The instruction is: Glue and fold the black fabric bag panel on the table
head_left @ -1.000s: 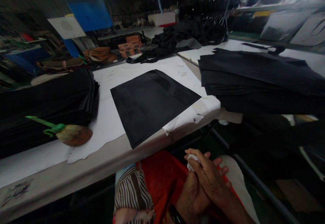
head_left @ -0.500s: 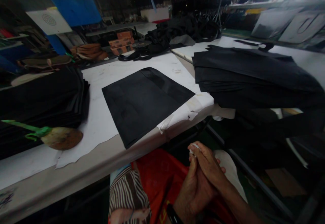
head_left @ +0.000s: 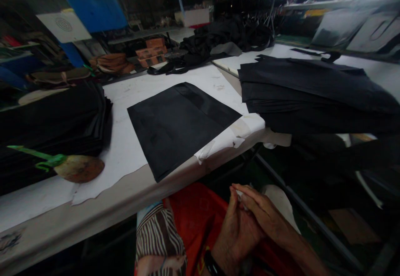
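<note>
My hands are together above the red cloth on my lap, below the table's front edge. My left hand, with a black band on its wrist, is closed up against my right hand. Between their fingertips shows a small white scrap, too small to name; fingers from both sides press on it. Beyond them on the table lies a flat black sheet, perhaps fabric, with a strip along its far right side. One corner of it hangs over the front edge, and neither hand touches it.
White paper covers the table. At left, a brush-like tool with a green handle lies by a black stack. Another black stack overhangs the right side. A heap of black straps and orange boxes are behind.
My hands have dropped slightly, and my fingertips have shifted over the white scrap, now pointing together. The view has moved a little; the sheet and stacks stay put.
</note>
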A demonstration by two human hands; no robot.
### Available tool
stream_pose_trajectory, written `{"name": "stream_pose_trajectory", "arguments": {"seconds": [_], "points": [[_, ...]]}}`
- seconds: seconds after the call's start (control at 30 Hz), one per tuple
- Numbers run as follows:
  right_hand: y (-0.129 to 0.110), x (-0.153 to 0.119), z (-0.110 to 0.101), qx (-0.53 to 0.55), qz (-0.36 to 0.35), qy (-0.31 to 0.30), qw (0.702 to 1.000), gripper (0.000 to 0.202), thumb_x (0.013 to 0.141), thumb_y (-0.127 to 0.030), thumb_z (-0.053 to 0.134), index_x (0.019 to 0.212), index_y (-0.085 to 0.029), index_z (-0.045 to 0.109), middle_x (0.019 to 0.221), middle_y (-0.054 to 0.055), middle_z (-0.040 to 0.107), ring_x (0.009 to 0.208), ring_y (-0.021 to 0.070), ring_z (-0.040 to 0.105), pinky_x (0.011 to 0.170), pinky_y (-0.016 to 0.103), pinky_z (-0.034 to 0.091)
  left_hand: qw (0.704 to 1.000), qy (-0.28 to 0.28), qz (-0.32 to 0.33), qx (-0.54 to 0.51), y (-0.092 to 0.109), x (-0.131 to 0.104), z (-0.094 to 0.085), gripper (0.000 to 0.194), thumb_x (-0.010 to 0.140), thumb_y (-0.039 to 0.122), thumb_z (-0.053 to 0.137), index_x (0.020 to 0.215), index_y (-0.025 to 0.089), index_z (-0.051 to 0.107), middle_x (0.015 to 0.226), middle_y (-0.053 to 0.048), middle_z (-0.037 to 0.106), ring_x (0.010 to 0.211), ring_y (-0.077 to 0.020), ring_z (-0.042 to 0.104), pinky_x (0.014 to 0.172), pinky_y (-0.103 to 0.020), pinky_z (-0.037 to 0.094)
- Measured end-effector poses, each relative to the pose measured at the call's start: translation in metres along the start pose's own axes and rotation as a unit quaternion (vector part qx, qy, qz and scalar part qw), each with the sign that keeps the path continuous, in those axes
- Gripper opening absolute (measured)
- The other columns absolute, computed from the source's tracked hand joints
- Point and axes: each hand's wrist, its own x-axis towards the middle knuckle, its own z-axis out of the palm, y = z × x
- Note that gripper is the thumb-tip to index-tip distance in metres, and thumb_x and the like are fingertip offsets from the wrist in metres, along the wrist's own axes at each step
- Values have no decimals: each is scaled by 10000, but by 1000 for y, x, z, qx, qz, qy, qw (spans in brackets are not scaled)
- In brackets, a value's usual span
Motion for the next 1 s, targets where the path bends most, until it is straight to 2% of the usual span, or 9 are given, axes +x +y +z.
{"name": "stream_pose_trajectory", "arguments": {"seconds": [0.1, 0.17, 0.23, 0.3, 0.43, 0.57, 0.67, 0.8, 1.0], "points": [[-1, 1, -1, 0, -47, 93, 994, 340, 867, -393, 457, 1093, -241, 659, 1111, 68, 630, 1024, 208, 587, 908, 344, 469, 999, 25, -15, 32, 3, 1, -6, 561, 803, 647, 464, 981, 146, 643, 902, -75, 655, 877, -239, 629, 804, -381, 469], [-3, 1, 2, -22, -81, 118, 989, 287, 844, -348, 482, 1011, -253, 694, 1046, 60, 627, 980, 200, 593, 862, 314, 485, 999, 42, -1, 24, 2, 2, -6, 492, 838, 590, 468, 960, 145, 638, 866, -57, 636, 837, -207, 623, 779, -345, 476], [-7, 1, 7, -50, -87, 91, 991, 255, 823, -291, 494, 960, -265, 707, 965, 44, 623, 949, 192, 592, 853, 314, 480, 997, 63, 37, -17, 0, 2, -3, 328, 886, 444, 491, 883, 156, 648, 842, -27, 622, 829, -140, 611, 810, -246, 453], [-10, 1, 12, -70, -55, 75, 993, 276, 791, -252, 515, 1007, -266, 685, 959, 34, 623, 956, 197, 584, 878, 341, 464, 994, 73, 59, -50, -3, 2, 2, 223, 887, 334, 519, 830, 166, 655, 873, -18, 627, 849, -109, 605, 852, -192, 426], [-8, 1, 11, -59, -8, 66, 996, 420, 769, -233, 523, 1182, -268, 586, 1109, 40, 587, 1052, 207, 544, 940, 374, 423, 999, 23, 17, -40, -6, 0, 5, 111, 806, 267, 617, 835, 171, 667, 949, -39, 655, 931, -159, 615, 943, -275, 406], [4, 2, 4, -26, 1, 4, 1000, 339, 794, -262, 512, 1116, -268, 614, 1063, 29, 618, 1020, 220, 561, 920, 383, 423, 999, 1, -22, -32, -7, -2, -3, 200, 776, 250, 645, 931, 124, 655, 988, -69, 669, 956, -166, 622, 916, -255, 425], [7, 1, 5, -27, 29, 20, 999, 265, 801, -318, 525, 1044, -250, 608, 1014, 25, 632, 977, 223, 575, 883, 371, 434, 998, -4, -11, -55, -7, -2, -6, 142, 778, 208, 634, 883, 113, 651, 937, -64, 679, 892, -147, 639, 858, -227, 450], [2, 0, 13, -21, 34, 54, 998, 203, 837, -360, 480, 945, -220, 581, 900, 13, 620, 895, 194, 579, 809, 308, 436, 996, 28, 1, -83, -8, 1, -9, 52, 766, 145, 625, 799, 107, 638, 839, -37, 666, 809, -108, 636, 822, -171, 446], [11, 4, 20, 39, 39, 78, 995, 219, 820, -421, 505, 774, -211, 546, 737, -13, 582, 729, 167, 552, 692, 276, 426, 994, 61, 16, -93, -8, 5, -16, 113, 840, 173, 546, 812, 108, 635, 829, -30, 650, 785, -80, 618, 816, -134, 428]]}}
